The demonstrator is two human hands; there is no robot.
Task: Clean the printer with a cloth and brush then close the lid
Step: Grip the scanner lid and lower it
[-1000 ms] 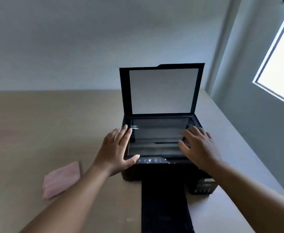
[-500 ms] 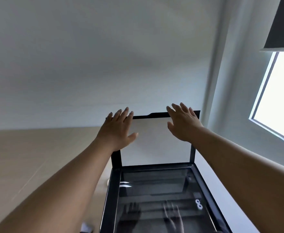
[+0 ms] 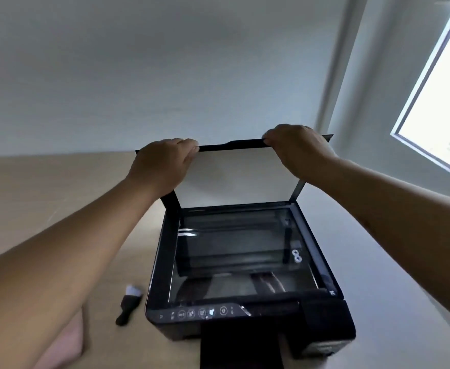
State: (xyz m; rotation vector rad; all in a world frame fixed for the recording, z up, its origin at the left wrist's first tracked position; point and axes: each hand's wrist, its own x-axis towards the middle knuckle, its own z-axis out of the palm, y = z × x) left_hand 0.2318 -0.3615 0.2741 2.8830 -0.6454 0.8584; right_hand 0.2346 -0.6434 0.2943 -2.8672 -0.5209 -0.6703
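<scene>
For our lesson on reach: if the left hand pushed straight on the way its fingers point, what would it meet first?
The left hand is already gripping the lid; past it, probably the wall, though depth is unclear.

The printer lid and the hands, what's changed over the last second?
Both hands left the front of the printer and rose to the lid's top edge. The left hand and right hand now grip that edge; half a second ago they were open-palmed near it. The lid has stayed up, the scanner glass uncovered. The brush and pink cloth lie on the table, untouched.
</scene>
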